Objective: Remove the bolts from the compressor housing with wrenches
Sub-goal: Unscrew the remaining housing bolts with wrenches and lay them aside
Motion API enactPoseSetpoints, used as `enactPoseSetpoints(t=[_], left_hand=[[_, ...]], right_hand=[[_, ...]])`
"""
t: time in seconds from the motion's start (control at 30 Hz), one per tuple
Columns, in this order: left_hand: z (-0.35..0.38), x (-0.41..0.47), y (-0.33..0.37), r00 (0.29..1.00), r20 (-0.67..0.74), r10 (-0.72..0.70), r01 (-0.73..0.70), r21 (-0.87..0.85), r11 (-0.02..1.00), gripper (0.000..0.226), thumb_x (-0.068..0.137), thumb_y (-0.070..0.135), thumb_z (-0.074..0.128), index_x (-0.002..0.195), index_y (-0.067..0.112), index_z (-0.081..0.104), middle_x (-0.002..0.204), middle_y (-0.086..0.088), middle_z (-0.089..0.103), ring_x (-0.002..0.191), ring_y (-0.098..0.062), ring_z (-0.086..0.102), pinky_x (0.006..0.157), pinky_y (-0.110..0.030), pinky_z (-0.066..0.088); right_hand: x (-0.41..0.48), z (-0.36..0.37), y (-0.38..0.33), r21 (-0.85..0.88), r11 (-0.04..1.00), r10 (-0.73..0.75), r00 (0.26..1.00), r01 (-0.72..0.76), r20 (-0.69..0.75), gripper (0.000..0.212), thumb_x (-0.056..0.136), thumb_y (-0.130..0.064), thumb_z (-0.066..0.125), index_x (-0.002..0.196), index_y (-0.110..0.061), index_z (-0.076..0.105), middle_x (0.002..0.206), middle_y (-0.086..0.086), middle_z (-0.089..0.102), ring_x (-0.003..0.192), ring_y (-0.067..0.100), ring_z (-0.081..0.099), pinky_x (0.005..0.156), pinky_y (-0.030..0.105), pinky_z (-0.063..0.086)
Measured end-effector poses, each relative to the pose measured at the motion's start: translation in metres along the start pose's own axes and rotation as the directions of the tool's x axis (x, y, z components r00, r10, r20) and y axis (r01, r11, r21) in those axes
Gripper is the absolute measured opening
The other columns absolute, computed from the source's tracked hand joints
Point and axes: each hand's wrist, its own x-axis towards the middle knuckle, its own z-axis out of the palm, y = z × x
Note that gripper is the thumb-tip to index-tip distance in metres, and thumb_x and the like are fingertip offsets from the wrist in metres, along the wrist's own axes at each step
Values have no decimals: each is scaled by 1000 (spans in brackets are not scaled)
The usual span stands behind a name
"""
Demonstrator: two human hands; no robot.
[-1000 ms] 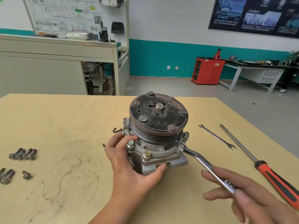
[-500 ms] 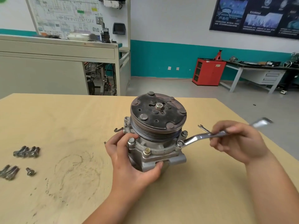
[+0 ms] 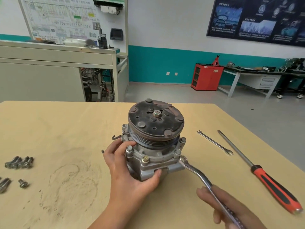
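Both hands are busy at the compressor (image 3: pixel 155 146), which stands upright near the middle of the table (image 3: pixel 66 123), pulley face up. The left hand (image 3: pixel 130 172) is wrapped around the lower housing, thumb under the front edge and fingers curled up the left side, bracing it. The right hand (image 3: pixel 231 210) is closed around the handle of a ring wrench (image 3: pixel 194 171), whose head sits at the right front of the flange, just below a bolt (image 3: pixel 177 152); whether the ring is seated on a bolt head I cannot tell, since the head hides what lies under it.

Judging by this, the step in hand is loosening a flange bolt on the right side. Several bolts remain in the flange, while loose bolts (image 3: pixel 19 162) lie well apart at the left of the table, so the work looks partly done. The next move calls for a firm swing of the handle while the left hand stops the body from turning, then resetting the ring for another stroke.

A spare wrench (image 3: pixel 214 142) and a screwdriver (image 3: pixel 257 169) lie to the right. Wall posters carry text, too small to read; no brand shows on the compressor.
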Motion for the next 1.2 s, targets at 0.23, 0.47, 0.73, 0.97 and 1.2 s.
enactPoseSetpoints(t=[0.23, 0.47, 0.73, 0.97, 1.2], left_hand=[[-1, 1, 1, 1000, 0, -1, 1, -18, 1000, 76, 50, 47, 75, 111, 68, 35, 133, 10, 25, 135, -27, 32, 106, -49, 41], [-1, 1, 1, 1000, 2, -6, 6, -9, 1000, 75, 50, 48, 74, 110, 69, 35, 132, 9, 25, 136, -23, 31, 106, -44, 41], [-3, 1, 3, 999, 14, -35, 35, -16, 999, 74, 47, 47, 74, 108, 69, 36, 132, 11, 25, 135, -26, 32, 106, -49, 41], [-3, 1, 4, 999, 18, -35, 35, -28, 999, 74, 48, 47, 74, 108, 68, 37, 134, 6, 26, 136, -24, 30, 107, -46, 40], [-3, 1, 5, 999, 27, -43, 43, -26, 999, 73, 48, 48, 75, 108, 68, 37, 134, 7, 26, 135, -24, 31, 107, -46, 41]], right_hand=[[-5, 45, 0, -691, 697, -447, 870, 190, -211, 55, 63, -29, 54, 95, -73, 49, 99, -31, 66, 73, -20, 58, 65, 2, 40], [0, 40, 6, -763, 563, -640, 751, 317, -160, 35, 78, -33, 50, 109, -42, 62, 95, -21, 71, 54, -13, 55, 59, 0, 41], [5, 33, 2, -683, 669, -610, 742, 293, -278, 28, 76, -35, 50, 95, -40, 69, 58, -5, 70, 40, 3, 50, 49, 7, 43], [59, -41, -43, -196, 907, -384, 923, 372, -28, 21, 64, -24, 62, 71, -9, 75, 28, 2, 31, 32, 13, 41, 44, 11, 34], [127, -59, -48, 85, 988, -141, 984, 132, 111, 23, 44, -33, 68, 52, -12, 68, 27, -4, 30, 31, 10, 42, 48, 17, 33]])
